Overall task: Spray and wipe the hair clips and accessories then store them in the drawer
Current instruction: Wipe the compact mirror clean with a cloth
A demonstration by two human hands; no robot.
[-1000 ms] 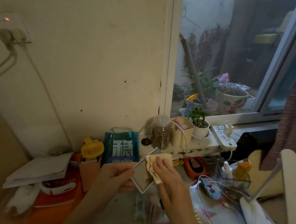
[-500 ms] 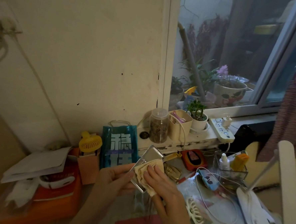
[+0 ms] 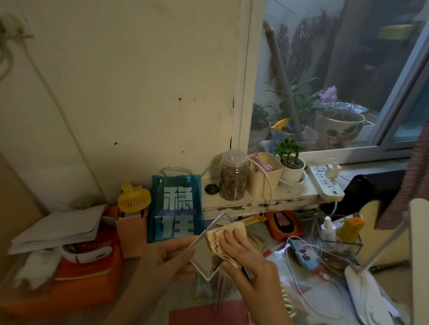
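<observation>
My left hand [image 3: 167, 257] grips a small square mirror [image 3: 203, 258] by its left edge, holding it tilted like a diamond above the desk. My right hand [image 3: 246, 258] presses a beige cloth [image 3: 219, 235] flat against the mirror's upper right part. A cream claw hair clip [image 3: 290, 306] lies on the desk below my right wrist, partly hidden by the arm. A gold clip [image 3: 255, 219] lies behind the mirror near the sill. No drawer is in view.
A teal bag [image 3: 176, 207], a yellow mini fan [image 3: 133, 200] and an orange box with papers [image 3: 76, 274] stand at left. A jar [image 3: 233, 178], a beige cup, a potted plant and a power strip [image 3: 326, 180] line the sill. A clear organizer [image 3: 335, 241] and white lamp [image 3: 368, 300] sit right.
The view has dipped and shifted, showing more of the desk. My right hand has slid the cloth across the mirror, from its top toward the upper right. My left hand keeps its hold.
</observation>
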